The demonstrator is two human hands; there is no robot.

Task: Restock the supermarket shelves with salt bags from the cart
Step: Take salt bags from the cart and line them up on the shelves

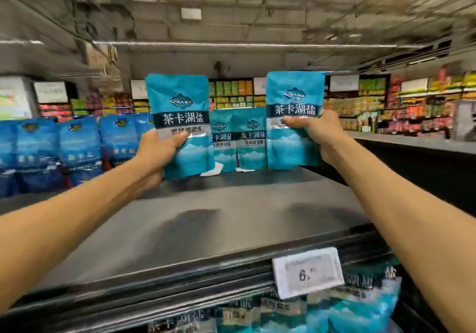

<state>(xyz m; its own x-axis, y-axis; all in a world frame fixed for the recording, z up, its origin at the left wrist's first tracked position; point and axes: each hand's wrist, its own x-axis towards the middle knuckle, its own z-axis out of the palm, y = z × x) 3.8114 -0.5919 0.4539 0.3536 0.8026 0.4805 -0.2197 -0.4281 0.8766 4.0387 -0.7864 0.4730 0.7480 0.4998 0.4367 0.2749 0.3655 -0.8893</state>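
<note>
**Two teal salt bags held upright over the top shelf**

I am seeing the top shelf (206, 219) carrying stock only along its back edge: two teal salt bags (238, 139) are standing upright there, side by side and touching, with a row of blue bags (59, 144) standing to their left. The dark deck in front of them is showing only the shadows of the arms. A price tag (307, 272) is hanging on the front lip, and below it the lower shelf (296, 314) is holding more teal bags, blurred.

The left hand (157, 152) is gripping the left salt bag (181, 123) at its left edge, thumb pressing across the front near the silver band, fingers hidden behind. The bag is standing upright, tilted slightly, its bottom edge just above the deck.

The right hand (316, 131) is gripping the right salt bag (295, 118) at its right edge, thumb lying across the front under the dark name band. This bag is upright too, its bottom at or just above the deck; I cannot tell whether it is touching.

Both held bags are flanking the standing pair.
</note>
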